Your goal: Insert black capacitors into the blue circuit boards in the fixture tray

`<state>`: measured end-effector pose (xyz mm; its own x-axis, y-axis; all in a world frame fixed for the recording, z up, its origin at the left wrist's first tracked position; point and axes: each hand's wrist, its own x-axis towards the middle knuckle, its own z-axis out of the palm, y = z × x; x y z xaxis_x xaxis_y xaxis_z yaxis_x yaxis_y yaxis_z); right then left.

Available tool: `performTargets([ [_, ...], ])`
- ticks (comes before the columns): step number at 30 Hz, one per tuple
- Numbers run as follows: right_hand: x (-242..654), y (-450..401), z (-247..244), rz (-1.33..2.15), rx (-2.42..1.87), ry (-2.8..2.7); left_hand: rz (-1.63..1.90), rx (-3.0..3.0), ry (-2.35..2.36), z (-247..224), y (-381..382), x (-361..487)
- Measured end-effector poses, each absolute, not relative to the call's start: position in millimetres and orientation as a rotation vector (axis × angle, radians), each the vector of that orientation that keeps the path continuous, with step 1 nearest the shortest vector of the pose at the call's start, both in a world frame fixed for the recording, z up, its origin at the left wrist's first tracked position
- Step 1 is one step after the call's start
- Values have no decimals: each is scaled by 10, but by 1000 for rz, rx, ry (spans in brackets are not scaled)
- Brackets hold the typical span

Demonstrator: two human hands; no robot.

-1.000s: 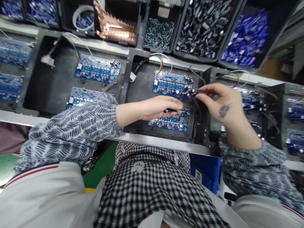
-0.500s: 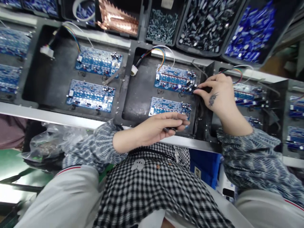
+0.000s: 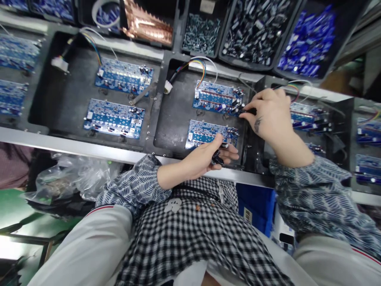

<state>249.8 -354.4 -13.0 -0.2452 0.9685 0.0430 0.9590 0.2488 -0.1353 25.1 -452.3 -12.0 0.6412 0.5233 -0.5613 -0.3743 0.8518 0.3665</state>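
The right hand (image 3: 269, 113) reaches to the far blue circuit board (image 3: 218, 98) in the dark tray (image 3: 175, 119) at the middle of the desk, its thumb and forefinger pinched narrow at the board's right end, where small dark capacitors stand; whether a part sits between the fingertips cannot be told, since they are too small and partly hidden. The left hand (image 3: 208, 157) hovers over the desk's near edge, just in front of the near blue circuit board (image 3: 212, 134) in the same tray, its grip curled around a few small dark cylindrical components (image 3: 217, 157), thumb raised over them. Both boards lie flat, one behind the other, and a bundle of coloured wires (image 3: 196, 65) with a white plug runs from the far board's left corner toward the tray's far edge. To the left, a second tray (image 3: 59, 103) carries two more blue boards laid the same way. Along the desk's far edge stand bins: one of copper fins (image 3: 147, 26), one of small grey screws (image 3: 201, 35), one of dark capacitors (image 3: 254, 29) and one of blue parts (image 3: 308, 39). More boards show at the desk's left and right ends.
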Motion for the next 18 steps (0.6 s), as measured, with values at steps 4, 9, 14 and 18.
performTargets([
  [4,2492,-3498,-105,65,-1811,-2504,508,152,636,-91,-4533,258],
  [9,2436,-3452,-51,45,-1723,-2642,548,71,659,-62,-4548,206],
  [14,2385,-3427,-17,102,-1751,-2651,539,28,713,-69,-4525,197],
  [18,2390,-3388,-27,188,-1739,-2627,552,58,727,-99,-4535,221],
])
